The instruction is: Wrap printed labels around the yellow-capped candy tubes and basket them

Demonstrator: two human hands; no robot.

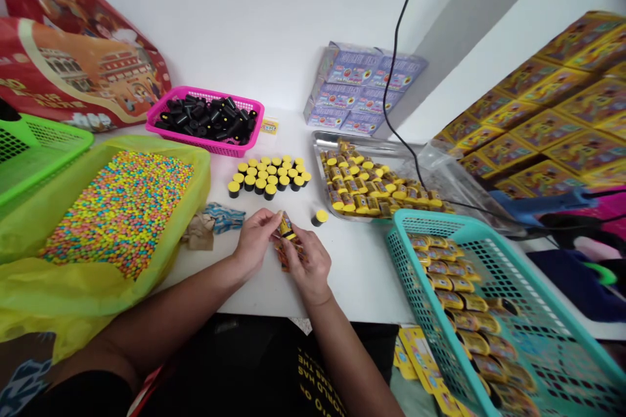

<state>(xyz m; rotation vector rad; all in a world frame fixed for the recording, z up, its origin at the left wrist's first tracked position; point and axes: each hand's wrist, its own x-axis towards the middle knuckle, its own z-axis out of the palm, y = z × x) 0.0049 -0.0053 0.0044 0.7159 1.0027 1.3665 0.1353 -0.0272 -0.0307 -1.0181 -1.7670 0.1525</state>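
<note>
Head view, labelled canister (286,227): just below centre of frame, tilted, lifted off the white table (357,273); I cannot tell whether its printed wrap fully meets.
Left hand (257,241): mine, closed in a fingertip pinch on the canister's upper end. An uneven pinch could skew the wrap.
Right hand (309,264): mine, fingers half curled, thumb against the yellow lower end. Too hard a push there could slip the canister out.
Printed slips (283,257): beneath my right fingers, partly hidden; a trailing finger might drag or crease them.
Loose canister (319,217): right of centre, upright, near my right knuckles; an outward swing could topple it.
Yellow-lidded cluster (268,174): above my hands, packed close; one bump might tip several.
Steel tray (384,155): right of centre, canisters heaped; they could roll if jolted.
Black cable (397,29): hangs from upper right across the tray; a snag could disturb the heap.
</note>
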